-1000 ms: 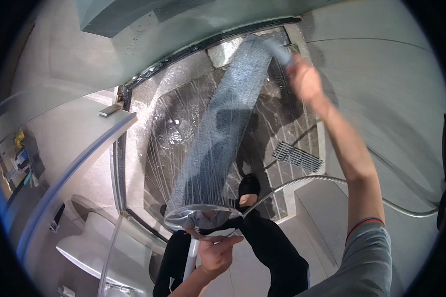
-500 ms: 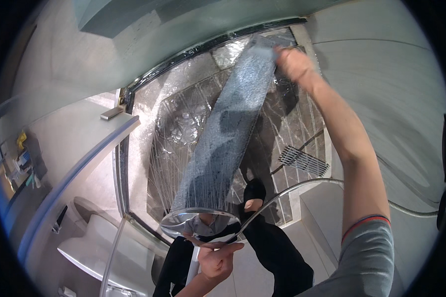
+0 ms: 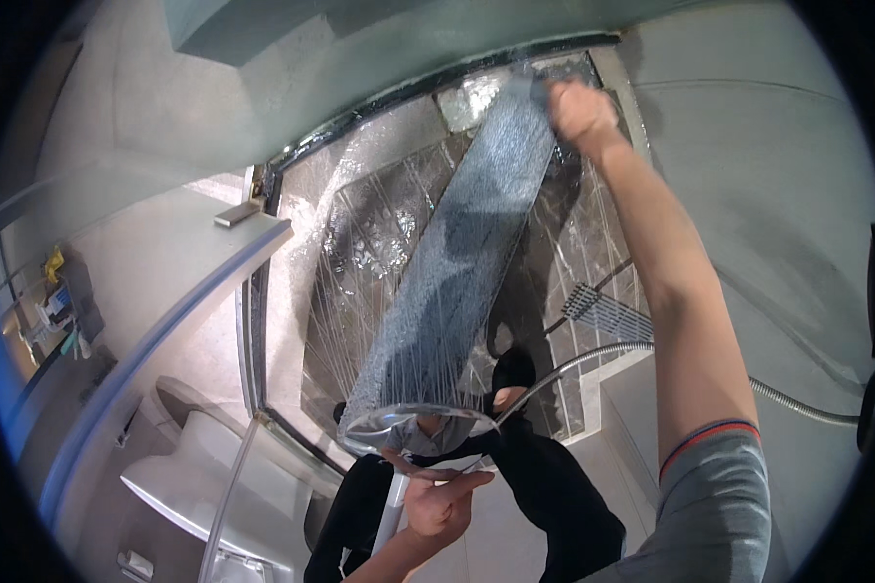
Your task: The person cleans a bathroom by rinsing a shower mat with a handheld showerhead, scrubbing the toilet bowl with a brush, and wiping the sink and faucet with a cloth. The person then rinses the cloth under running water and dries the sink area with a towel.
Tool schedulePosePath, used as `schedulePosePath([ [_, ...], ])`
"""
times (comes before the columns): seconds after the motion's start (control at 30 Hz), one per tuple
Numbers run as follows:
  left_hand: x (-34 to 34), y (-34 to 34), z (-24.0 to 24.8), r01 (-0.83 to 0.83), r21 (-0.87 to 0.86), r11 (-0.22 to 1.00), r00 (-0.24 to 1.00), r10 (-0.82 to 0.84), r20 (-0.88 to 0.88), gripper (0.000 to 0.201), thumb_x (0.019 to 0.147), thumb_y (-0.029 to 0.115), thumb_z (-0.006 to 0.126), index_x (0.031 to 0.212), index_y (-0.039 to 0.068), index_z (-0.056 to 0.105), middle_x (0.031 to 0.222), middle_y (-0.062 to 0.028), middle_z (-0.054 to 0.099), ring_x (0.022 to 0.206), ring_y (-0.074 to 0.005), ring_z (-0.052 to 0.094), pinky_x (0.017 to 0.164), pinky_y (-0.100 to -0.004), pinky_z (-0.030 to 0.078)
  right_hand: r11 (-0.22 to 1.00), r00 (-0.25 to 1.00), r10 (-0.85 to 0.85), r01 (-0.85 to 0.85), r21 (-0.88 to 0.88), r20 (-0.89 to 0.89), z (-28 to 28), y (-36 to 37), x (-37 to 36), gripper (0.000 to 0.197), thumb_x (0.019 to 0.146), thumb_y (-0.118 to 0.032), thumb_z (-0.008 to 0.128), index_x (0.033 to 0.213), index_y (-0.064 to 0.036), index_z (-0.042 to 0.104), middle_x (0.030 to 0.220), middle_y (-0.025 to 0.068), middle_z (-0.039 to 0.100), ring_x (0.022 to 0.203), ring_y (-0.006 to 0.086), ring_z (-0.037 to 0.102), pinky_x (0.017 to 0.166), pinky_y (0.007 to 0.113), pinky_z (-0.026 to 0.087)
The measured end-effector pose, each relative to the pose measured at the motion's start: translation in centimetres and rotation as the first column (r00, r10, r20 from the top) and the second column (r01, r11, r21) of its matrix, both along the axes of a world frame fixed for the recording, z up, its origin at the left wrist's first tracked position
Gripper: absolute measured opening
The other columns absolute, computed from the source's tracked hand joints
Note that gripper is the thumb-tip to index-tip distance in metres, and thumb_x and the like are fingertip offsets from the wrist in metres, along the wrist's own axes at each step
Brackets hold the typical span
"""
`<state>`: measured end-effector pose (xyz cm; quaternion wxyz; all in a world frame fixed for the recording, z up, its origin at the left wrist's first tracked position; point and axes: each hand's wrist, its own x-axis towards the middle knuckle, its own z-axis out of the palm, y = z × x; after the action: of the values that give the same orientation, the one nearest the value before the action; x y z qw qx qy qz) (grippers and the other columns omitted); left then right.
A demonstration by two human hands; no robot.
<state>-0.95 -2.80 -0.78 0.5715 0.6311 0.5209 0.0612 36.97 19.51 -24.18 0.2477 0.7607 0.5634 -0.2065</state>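
Note:
A round chrome shower head sprays many fine streams of water away from me. My left hand is closed around its handle, low in the middle. Under the spray lies a long, wet grey-blue strip, flat and slanting from near my feet up to the far right. My right hand reaches to the strip's far end. Its fingers are curled around a small greyish thing, pressed on or just over the strip; motion blur hides what kind it is.
A metal shower hose curves from the shower head to the right wall. A slotted grate lies on the wet tiles by my right forearm. Left stand a glass door with a metal handle and a white toilet.
My right hand stays at the strip's far end, its small grey thing shifted slightly up. The shower head is tilted a little flatter. The whole view has shifted slightly.

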Motion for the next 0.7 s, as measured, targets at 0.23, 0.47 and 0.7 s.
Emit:
schedulePosePath([
  [0.23, 0.1, 0.4, 0.4, -0.012, 0.017, 1.000, 0.998, 0.011, 0.059, 0.034, 0.063, -0.010, 0.058, 0.083, 0.012, 0.076, 0.059, -0.0094, 0.059, 0.055, -0.0236, 0.057, 0.057, -0.0306, 0.045, 0.900, 0.926, -0.276, 0.343, 0.268, -0.258, 4.1, -8.8, 1.4, 0.028, 0.089, -0.020, 0.057, 0.109, -0.0012, 0.056, 0.119, 0.0256, 0.058, 0.096, 0.0368, 0.064, 0.073, 0.046, 0.054],
  [0.47, 0.7, 0.9, 2.9, -0.073, -0.053, 0.996, 0.995, 0.076, 0.064, 0.036, 0.066, -0.012, 0.060, 0.090, 0.010, 0.076, 0.078, -0.0090, 0.057, 0.076, -0.0229, 0.055, 0.083, -0.0327, 0.042, 0.880, 0.614, 0.458, -0.212, 0.425, -0.642, 13.5, -15.8, -15.6, 0.020, 0.088, -0.015, 0.059, 0.107, -0.0083, 0.058, 0.099, 0.0123, 0.061, 0.082, 0.0268, 0.065, 0.067, 0.035, 0.058],
  [0.7, 4.2, 3.1, 1.7, -0.299, -0.261, 0.918, 0.892, 0.366, 0.266, 0.032, 0.078, -0.014, 0.053, 0.098, 0.002, 0.072, 0.099, -0.0068, 0.051, 0.079, -0.0112, 0.053, 0.072, -0.0219, 0.042, 0.912, 0.835, -0.326, 0.402, 0.087, -0.443, 11.1, -12.6, -4.1, 0.039, 0.084, -0.027, 0.070, 0.105, 0.0023, 0.055, 0.079, 0.0160, 0.067, 0.070, 0.0195, 0.067, 0.058, 0.035, 0.054],
])
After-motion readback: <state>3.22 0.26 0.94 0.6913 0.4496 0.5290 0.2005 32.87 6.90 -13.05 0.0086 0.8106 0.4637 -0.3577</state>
